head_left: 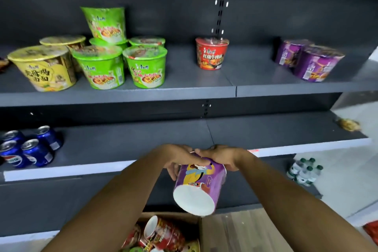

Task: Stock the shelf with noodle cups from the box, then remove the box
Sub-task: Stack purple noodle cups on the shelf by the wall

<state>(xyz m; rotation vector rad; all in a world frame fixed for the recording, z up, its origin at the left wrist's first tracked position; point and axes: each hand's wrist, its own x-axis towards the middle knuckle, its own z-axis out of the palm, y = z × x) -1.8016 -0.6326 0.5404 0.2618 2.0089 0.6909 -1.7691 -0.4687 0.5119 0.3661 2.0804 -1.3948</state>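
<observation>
I hold a purple noodle cup [199, 184] tilted, its white base toward me, above the cardboard box [235, 231]. My left hand [180, 158] and my right hand [223, 157] both grip its rim end in front of the lower shelf. Inside the box lie red noodle cups [163, 233] and others. On the upper shelf [184, 90] stand yellow cups [44, 67], several green cups [122, 61] with one stacked on top, one red cup [211, 53] and two purple cups [311, 60].
Blue soda cans [28, 147] stand at the left of the lower shelf [143, 145]. A pack of water bottles [304, 171] sits on the floor at the right. A slotted shelf upright [219, 14] runs behind the red cup.
</observation>
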